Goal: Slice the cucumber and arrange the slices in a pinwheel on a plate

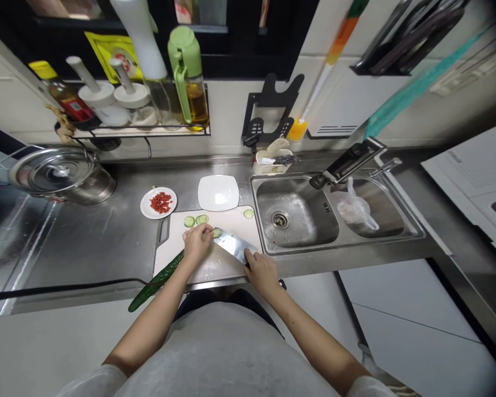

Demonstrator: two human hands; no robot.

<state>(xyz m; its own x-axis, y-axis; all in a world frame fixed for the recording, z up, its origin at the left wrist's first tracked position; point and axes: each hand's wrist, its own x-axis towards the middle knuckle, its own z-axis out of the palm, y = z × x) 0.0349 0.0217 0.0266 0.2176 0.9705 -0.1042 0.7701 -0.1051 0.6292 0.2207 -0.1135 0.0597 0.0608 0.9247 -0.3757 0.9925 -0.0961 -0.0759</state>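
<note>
A white cutting board (235,267) lies on the steel counter. My right hand (261,270) is closed round the handle of a broad knife (232,246), whose blade points left across the board. At the blade's tip is a cucumber slice (216,233). My left hand (197,242) has its fingers bent together beside that slice; what they hold, if anything, is hidden. The long dark green cucumber (157,281) runs from under my left hand off the board's lower left corner. Several cut slices (196,220) lie along the upper board, with another slice (248,213) at the upper right.
Behind the board sit a white square plate (218,193) and a small plate of red pieces (146,205). A steel pot (95,186) stands at the left. The double sink (295,212) is at the right, a plastic bag (355,208) inside. A cable (86,285) crosses the front edge.
</note>
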